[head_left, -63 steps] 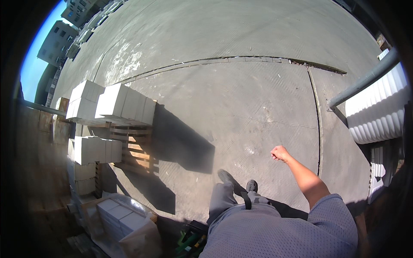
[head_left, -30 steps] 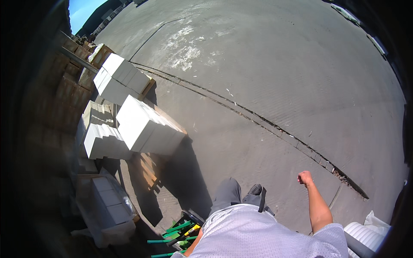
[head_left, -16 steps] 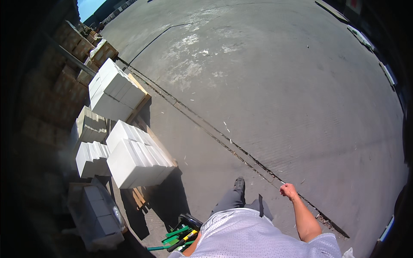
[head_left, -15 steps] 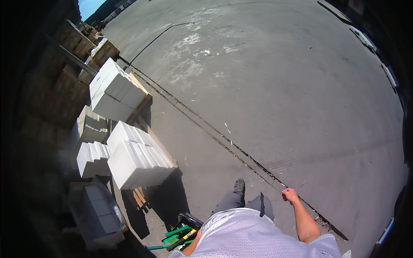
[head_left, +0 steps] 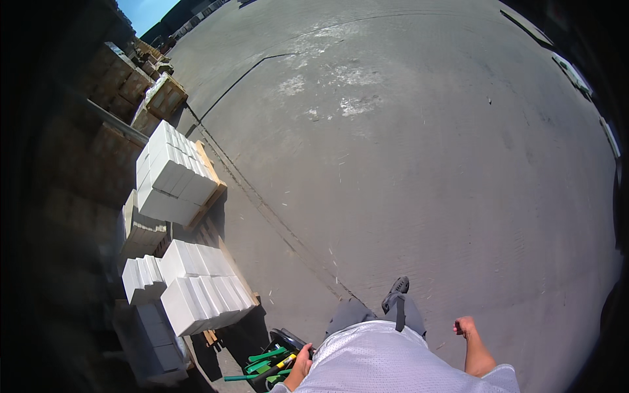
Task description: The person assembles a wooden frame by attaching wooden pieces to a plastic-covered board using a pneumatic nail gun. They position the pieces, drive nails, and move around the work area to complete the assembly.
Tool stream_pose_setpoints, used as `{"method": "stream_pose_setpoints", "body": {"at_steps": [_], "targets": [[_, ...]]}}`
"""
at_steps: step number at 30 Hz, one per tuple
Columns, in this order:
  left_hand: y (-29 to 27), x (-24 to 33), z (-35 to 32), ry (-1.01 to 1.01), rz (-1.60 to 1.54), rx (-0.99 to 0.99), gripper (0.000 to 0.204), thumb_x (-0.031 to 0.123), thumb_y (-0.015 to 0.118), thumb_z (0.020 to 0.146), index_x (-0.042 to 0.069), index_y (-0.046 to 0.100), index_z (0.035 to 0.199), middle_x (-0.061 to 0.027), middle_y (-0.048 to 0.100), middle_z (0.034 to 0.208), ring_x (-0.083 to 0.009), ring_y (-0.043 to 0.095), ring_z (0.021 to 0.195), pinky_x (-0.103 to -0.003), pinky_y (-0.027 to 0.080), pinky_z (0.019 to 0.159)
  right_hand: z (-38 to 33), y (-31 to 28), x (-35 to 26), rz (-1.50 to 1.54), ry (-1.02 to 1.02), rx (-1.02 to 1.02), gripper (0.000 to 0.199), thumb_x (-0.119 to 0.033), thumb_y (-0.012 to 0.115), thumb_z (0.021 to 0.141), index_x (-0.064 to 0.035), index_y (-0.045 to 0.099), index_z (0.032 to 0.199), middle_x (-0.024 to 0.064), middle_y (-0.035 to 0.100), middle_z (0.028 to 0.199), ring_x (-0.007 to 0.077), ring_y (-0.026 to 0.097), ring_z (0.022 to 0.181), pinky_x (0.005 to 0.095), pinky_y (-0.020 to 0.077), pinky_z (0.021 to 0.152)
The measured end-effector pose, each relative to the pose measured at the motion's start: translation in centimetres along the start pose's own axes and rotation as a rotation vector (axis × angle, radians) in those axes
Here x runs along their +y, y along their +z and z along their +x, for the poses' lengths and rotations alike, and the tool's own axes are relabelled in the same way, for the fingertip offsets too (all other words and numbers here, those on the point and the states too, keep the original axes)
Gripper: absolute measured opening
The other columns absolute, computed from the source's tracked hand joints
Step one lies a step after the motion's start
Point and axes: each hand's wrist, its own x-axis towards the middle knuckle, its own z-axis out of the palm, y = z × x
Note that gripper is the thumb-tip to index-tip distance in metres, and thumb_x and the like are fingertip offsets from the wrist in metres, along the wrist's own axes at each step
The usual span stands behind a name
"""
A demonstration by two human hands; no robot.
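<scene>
At my left hip, my left hand is closed at the edge of a black bucket, which I carry beside me. The exact grip point is partly hidden. Green-handled tools stick out of the bucket, along with a yellow-and-black handle. My right hand hangs out to the right over the concrete, its fingers curled into a loose fist with nothing visible in them.
White block stacks on pallets stand to my left, with another palletised white stack further ahead. Brown block stacks lie beyond. A narrow groove crosses the concrete ground.
I have stepped forward, and the pallets have shifted lower in view. My right arm has swung outward; my left hand and the bucket's tools show more fully now.
</scene>
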Motion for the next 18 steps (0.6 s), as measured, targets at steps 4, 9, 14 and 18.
{"method": "stream_pose_setpoints", "body": {"at_steps": [4,9,14,18], "targets": [[11.0,3.3,-4.8,-0.166,-0.111,-0.223,0.035,0.037,0.061,0.091,0.004,0.063,0.101,-0.0145,0.072,0.087,-0.0289,0.069,0.079,-0.044,0.058,0.069,7.1,-4.3,-24.3,-0.095,-0.257,0.03,0.009,-0.007,0.057,0.082,0.0009,0.059,0.078,0.0111,0.061,0.067,0.0199,0.059,0.051,0.032,0.0439,0.041],[25.7,8.9,-8.0,0.146,0.002,-0.282,0.036,0.039,0.062,0.09,0.004,0.066,0.099,-0.0123,0.072,0.087,-0.0261,0.068,0.079,-0.039,0.057,0.072,11.0,-1.2,-53.1,0.028,-0.554,-0.055,0.016,-0.014,0.056,0.085,0.0006,0.061,0.087,0.0089,0.065,0.075,0.0159,0.062,0.06,0.0292,0.0464,0.049],[38.0,17.5,-3.0,-0.022,-0.084,-0.301,0.035,0.039,0.063,0.09,0.005,0.067,0.098,-0.0108,0.072,0.088,-0.0246,0.068,0.078,-0.039,0.056,0.073,11.8,3.4,-66.6,-0.034,-0.597,-0.209,0.019,-0.018,0.06,0.087,0.0001,0.061,0.093,0.0077,0.065,0.079,0.0141,0.062,0.064,0.0262,0.0485,0.055],[45.7,24.6,-0.2,-0.071,-0.12,-0.311,0.035,0.039,0.064,0.089,0.006,0.068,0.096,-0.0096,0.072,0.089,-0.0234,0.067,0.078,-0.038,0.055,0.073,13.9,1.6,-68.0,-0.159,-0.37,-0.184,0.018,-0.015,0.059,0.086,0.0021,0.064,0.088,0.0112,0.067,0.076,0.0178,0.064,0.062,0.0282,0.0491,0.05]]}}
